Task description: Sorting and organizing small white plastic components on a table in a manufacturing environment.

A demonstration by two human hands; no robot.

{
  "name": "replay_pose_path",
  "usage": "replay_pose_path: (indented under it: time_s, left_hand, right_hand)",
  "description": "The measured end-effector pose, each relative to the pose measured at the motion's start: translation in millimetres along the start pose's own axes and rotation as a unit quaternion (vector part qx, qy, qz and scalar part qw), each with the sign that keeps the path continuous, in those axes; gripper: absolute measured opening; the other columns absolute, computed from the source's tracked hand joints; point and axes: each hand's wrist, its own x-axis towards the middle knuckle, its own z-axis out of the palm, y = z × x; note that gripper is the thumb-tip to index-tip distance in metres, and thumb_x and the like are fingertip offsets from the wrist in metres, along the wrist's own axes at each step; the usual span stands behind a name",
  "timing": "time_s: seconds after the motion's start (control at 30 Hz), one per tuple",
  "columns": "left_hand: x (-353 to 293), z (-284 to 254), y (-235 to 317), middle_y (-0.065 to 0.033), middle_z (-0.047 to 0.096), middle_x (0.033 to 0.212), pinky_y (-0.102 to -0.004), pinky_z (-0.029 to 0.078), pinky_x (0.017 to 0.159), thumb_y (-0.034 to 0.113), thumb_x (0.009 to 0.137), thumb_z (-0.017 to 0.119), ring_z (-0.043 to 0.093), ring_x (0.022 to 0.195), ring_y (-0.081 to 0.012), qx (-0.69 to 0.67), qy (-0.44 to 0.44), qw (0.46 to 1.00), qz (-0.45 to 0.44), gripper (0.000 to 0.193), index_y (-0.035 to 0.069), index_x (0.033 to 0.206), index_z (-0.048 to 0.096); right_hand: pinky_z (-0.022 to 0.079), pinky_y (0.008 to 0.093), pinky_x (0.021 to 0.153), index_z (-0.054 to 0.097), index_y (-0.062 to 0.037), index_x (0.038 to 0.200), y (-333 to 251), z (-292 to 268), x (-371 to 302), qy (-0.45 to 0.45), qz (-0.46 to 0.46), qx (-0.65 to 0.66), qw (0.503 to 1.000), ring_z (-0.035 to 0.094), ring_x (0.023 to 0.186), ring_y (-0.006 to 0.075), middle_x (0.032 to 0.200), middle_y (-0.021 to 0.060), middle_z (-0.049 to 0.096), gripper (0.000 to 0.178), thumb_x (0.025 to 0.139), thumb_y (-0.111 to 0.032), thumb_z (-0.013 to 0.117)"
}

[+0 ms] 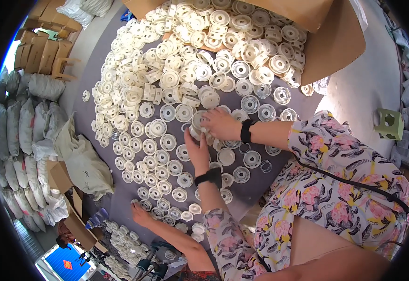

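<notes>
Both of my hands meet over the middle of the dark table, closed around one white round plastic part (196, 131). My left hand (197, 152) supports it from the near side, thumb and fingers along its edge. Over its top and right side lies my right hand (223, 123), fingers bent onto it. Part of the piece is hidden by the fingers. Around my hands lie many loose white ring-shaped parts, such as a disc (226, 157) just below the right hand. A thin metal-looking ring (266, 166) rests nearer to me on the right.
A large heap of white parts (176, 61) spills from an open cardboard box (338, 44) at the far side. Another person's hand (142, 216) reaches to parts at the table's lower left. Stacked sacks (26, 126) stand at left; a green stool (389, 124) is at right.
</notes>
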Motion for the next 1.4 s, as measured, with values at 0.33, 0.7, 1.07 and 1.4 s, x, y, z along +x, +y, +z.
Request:
replay_pose_path:
  time_s: [0.33, 0.7, 1.07, 1.4]
  left_hand:
    - [16, -26, 12, -0.0213, 0.050, 0.124, -0.0413, 0.044, 0.088, 0.019, 0.081, 0.062, 0.053, 0.107, -0.0372, 0.290, 0.006, 0.951, -0.108, 0.046, 0.001, 0.121, 0.051]
    - [32, -13, 11, -0.0139, 0.050, 0.124, -0.0455, 0.034, 0.095, 0.019, 0.072, 0.068, 0.047, 0.116, -0.0317, 0.457, 0.026, 0.882, 0.116, 0.046, 0.008, 0.114, 0.054]
    - [23, 15, 17, -0.0210, 0.045, 0.129, -0.0400, 0.037, 0.098, 0.013, 0.076, 0.070, 0.044, 0.119, -0.0343, 0.120, 0.037, 0.991, 0.041, 0.044, 0.000, 0.114, 0.053]
    - [-59, 35, 56, -0.0176, 0.045, 0.129, -0.0364, 0.038, 0.093, 0.014, 0.078, 0.071, 0.047, 0.113, -0.0281, 0.082, 0.070, 0.994, 0.025, 0.031, 0.002, 0.102, 0.055]
  right_hand:
    - [0.040, 0.0415, 0.087, 0.060, -0.0072, 0.103, 30, -33, -9, 0.068, 0.034, 0.109, 0.991, 0.050, 0.105, 0.0281, 0.109, 0.0091, 0.057, 0.032, 0.074, -0.020, 0.063]
    - [0.044, 0.0364, 0.075, 0.061, -0.0126, 0.092, 75, -55, -35, 0.069, 0.010, -0.064, 0.995, 0.053, 0.092, 0.0237, 0.091, 0.0033, 0.057, 0.024, 0.068, -0.013, 0.066]
    - [0.035, 0.0423, 0.096, 0.063, -0.0131, 0.102, 77, -34, -41, 0.034, -0.052, -0.124, 0.990, 0.042, 0.121, 0.0228, 0.119, 0.0058, 0.053, 0.025, 0.079, -0.023, 0.062]
    - [0.038, 0.0374, 0.083, 0.057, -0.0114, 0.103, 66, -21, 23, 0.110, -0.019, -0.087, 0.990, 0.048, 0.104, 0.0234, 0.103, 0.0056, 0.054, 0.036, 0.068, -0.016, 0.067]
